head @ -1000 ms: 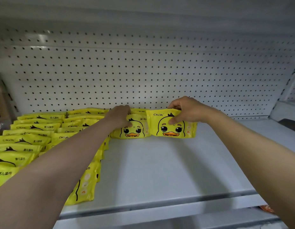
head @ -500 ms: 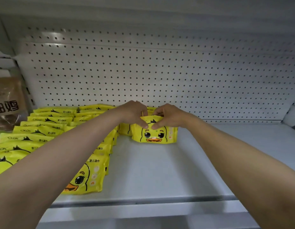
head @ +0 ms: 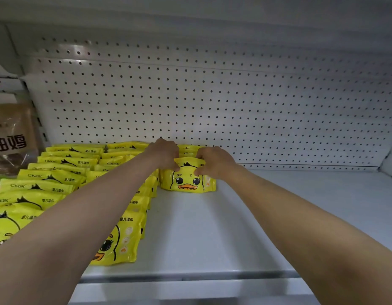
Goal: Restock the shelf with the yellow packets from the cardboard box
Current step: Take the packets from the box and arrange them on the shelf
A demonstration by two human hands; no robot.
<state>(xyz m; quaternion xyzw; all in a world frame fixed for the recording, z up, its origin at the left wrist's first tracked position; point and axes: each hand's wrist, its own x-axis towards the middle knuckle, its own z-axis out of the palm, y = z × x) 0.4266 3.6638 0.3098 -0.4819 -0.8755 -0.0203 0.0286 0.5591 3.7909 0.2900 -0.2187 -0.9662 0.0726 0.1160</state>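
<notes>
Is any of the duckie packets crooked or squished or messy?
Nothing stands out. The rows of yellow packets on the left lie overlapping tidily on the shelf. The left hand and right hand hold one duck packet upright by its top edge, starting a new row.

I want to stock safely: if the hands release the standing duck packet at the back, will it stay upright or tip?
The duck packet looks soft and bulging, so it may sag. The left hand and right hand both pinch its top, suggesting it needs steadying. Packets behind it probably stop a backward fall.
</notes>
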